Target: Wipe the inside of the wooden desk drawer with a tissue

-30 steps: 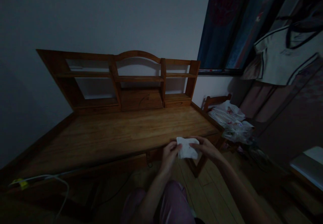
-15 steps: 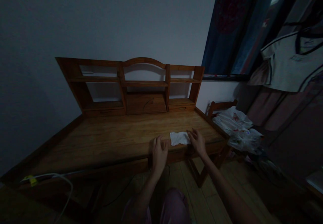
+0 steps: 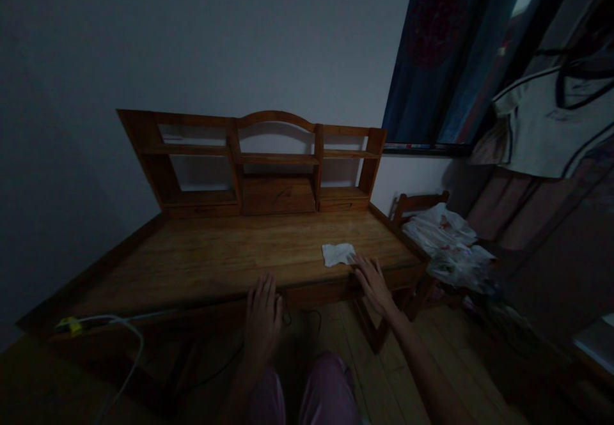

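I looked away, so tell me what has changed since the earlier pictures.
The white cloth, held up in both hands earlier, now lies on the desk. The left hand has let go and moved left to the desk's front edge. The right hand has opened at the cloth's right edge; contact is unclear. The shelf unit and plastic bags stayed put.
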The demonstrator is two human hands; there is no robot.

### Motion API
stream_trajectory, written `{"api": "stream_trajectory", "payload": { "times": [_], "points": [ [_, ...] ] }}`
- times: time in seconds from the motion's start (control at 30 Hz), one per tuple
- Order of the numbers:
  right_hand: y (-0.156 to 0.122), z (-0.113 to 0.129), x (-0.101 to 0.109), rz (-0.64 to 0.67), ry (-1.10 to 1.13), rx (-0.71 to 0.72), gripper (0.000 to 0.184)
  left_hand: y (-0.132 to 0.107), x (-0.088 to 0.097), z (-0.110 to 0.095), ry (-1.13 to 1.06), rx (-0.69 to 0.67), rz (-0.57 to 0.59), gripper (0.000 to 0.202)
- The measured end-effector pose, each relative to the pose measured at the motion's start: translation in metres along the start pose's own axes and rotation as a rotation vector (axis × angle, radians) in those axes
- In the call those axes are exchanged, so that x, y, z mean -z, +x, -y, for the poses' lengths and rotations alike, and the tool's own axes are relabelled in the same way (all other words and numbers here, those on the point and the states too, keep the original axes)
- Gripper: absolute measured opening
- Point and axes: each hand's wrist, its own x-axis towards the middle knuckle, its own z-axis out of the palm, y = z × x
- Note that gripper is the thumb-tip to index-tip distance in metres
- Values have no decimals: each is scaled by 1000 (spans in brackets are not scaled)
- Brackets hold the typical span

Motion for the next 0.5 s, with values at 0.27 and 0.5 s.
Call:
{"api": "stream_trajectory", "payload": {
  "times": [0.27,0.5],
  "points": [
    [-55,-41,-30,-630,616,-699,45,0,-4,4,-112,118,-94,33],
    [-27,-30,-48,-334,770,-826,49,-1,-1,13,-1,16,-29,37]
  ]
}}
